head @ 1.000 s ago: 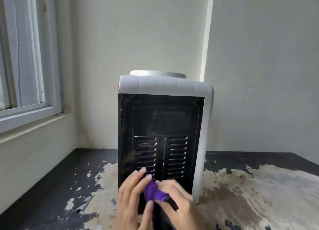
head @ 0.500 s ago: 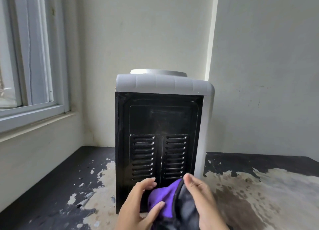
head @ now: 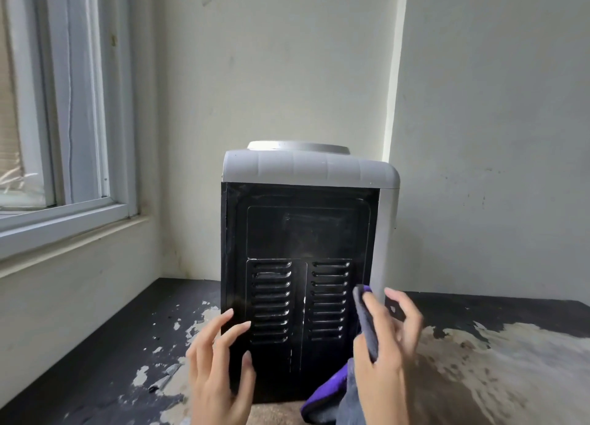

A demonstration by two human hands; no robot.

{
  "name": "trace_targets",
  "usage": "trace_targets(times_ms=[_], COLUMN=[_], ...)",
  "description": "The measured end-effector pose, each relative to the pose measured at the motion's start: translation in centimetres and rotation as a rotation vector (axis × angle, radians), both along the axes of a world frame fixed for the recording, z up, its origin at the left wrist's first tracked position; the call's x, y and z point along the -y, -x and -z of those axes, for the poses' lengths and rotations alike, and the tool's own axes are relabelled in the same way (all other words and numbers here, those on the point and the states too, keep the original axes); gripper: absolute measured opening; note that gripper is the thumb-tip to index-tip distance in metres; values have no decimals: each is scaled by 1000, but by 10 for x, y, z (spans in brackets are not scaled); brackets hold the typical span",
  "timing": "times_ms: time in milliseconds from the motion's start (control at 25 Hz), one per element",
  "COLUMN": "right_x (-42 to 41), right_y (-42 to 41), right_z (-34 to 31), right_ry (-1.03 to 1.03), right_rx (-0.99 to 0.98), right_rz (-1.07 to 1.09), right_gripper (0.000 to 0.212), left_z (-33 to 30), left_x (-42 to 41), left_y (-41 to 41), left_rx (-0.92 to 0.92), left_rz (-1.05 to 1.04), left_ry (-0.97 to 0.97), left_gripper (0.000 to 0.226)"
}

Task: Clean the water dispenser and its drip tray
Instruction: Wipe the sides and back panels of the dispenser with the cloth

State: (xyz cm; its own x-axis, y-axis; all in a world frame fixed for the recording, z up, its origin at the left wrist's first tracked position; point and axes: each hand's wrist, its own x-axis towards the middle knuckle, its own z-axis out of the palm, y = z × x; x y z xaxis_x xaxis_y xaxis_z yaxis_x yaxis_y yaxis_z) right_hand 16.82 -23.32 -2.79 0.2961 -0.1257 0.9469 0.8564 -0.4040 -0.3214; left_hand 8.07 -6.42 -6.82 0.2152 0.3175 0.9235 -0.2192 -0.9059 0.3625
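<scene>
right grip: right hand (head: pixel 388 354) pinches purple-grey cloth (head: pixel 364 325) against dispenser's lower right back edge
left grip: left hand (head: pixel 217 370) released, fingers spread, tips at lower left of black vented panel (head: pixel 300 265)
dispenser: water dispenser (head: pixel 306 169) upright on desk (head: pixel 479 376), back facing camera, in wall corner
window: left (head: pixel 64 105)

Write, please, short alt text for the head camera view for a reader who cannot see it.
A person's right hand holds a purple and grey cloth beside the black vented back panel of a grey water dispenser, while the left hand is spread open at the panel's lower left. The dispenser stands on a worn, peeling table in a corner by a window.
</scene>
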Motion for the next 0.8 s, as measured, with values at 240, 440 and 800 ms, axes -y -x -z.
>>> trace_targets(times_ms=[240,440,800], right_x=[-8,-1,-15], right_y=[-6,-9,-8], right_z=[-31,-33,-27], right_ry=[341,323,361], right_rx=[-49,-63,-73], right_rz=[205,264,71], right_gripper=[68,63,62], left_z=[8,8,2], left_x=[-9,-6,0], left_y=[0,1,10], left_rx=[-11,-13,-26], left_rz=[217,338,378], left_ry=[145,248,425], left_gripper=[61,55,45])
